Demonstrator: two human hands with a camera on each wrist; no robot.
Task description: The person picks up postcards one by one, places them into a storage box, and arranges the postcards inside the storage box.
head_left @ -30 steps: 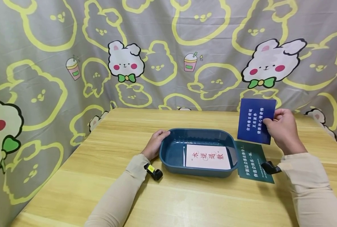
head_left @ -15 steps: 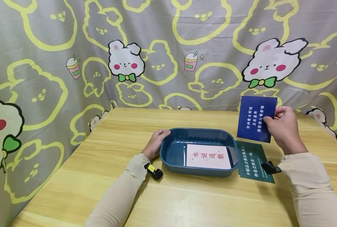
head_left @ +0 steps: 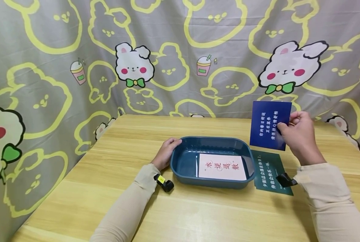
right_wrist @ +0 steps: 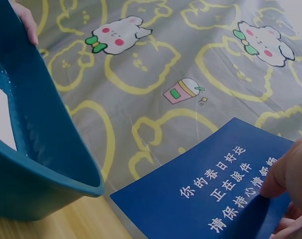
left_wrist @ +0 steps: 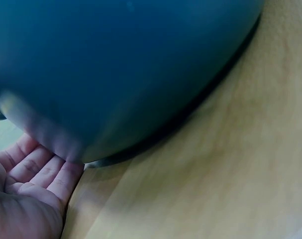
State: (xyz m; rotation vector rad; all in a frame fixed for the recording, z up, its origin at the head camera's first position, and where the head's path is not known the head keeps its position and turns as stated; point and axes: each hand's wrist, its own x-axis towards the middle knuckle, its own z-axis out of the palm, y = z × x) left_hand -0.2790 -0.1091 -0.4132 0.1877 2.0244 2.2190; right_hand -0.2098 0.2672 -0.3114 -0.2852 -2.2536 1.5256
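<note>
My right hand (head_left: 302,134) pinches the right edge of a dark blue card (head_left: 270,126) with white Chinese lettering, thumb in front and fingers behind. The card stands nearly upright, above and beyond a green printed card (head_left: 272,171) on the table. To the left sits a dark teal plastic basin (head_left: 211,184). Inside it lies a pale pink card with red characters (head_left: 222,167), with a white and dark edge showing beside it. My left hand (head_left: 168,154) rests against the basin's left end; the left wrist view shows its extended fingers (left_wrist: 46,172) touching the outer wall.
A light wood-grain table (head_left: 198,215) bears everything. Behind and to the left hangs a grey curtain (head_left: 174,33) with yellow outlines and white rabbits. The green card reaches right up to the basin's right end. Black straps sit at both wrists.
The blue card in my right hand has risen slightly, then shifted a little to the left. The left hand, basin and the other cards have stayed in place.
</note>
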